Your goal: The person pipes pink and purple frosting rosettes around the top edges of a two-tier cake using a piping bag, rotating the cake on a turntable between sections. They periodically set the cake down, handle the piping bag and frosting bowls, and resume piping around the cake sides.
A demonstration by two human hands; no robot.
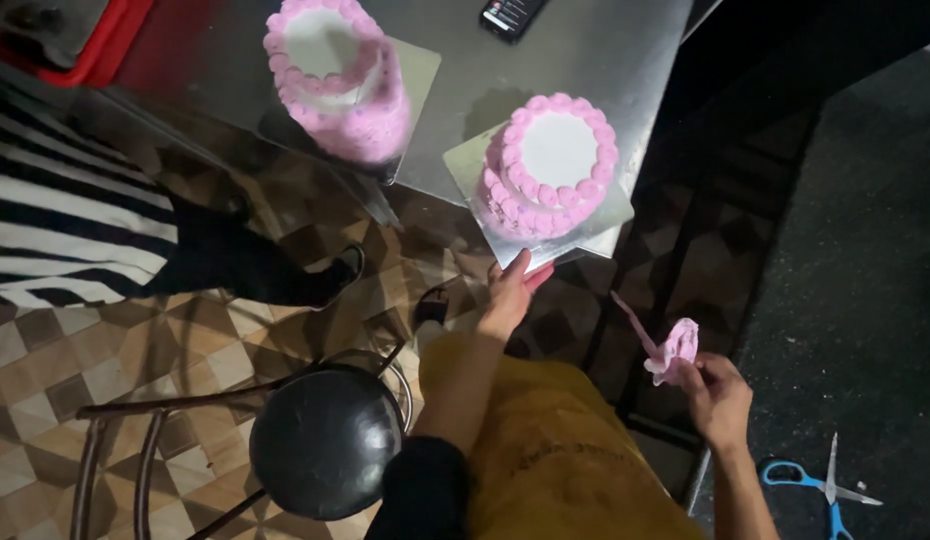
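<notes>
Your left hand point(510, 290) sits just below the middle of the frame, fingers stretched flat and pressed up against the underside of a square silver cake board point(600, 225), at its lower edge. That board hangs partly over the corner of the steel table point(625, 60), and on it stands a small round cake point(550, 165) with a white top and pink piped border, directly above your left hand.

Your right hand point(717, 395) is at the lower right, well apart from the cake, with fingers pinched closed around a crumpled pink piping bag point(673, 350); its thin tip points up and to the left, toward the board but not touching it.

Further out, at the upper left of the frame, a second pink cake point(335, 75) rests on its own silver board, blurred. A dark phone point(510, 15) lies at the top centre of the table, and a red tray point(115, 45) shows at the top left corner. A person in a black-and-white striped garment point(65, 215) stands at the left edge. A black round stool point(325, 440) stands on the patterned tile floor at the lower centre-left, beside your yellow apron point(565, 450). Blue-handled scissors point(820, 485) lie open on the dark floor at the lower right corner, just below your right hand.
</notes>
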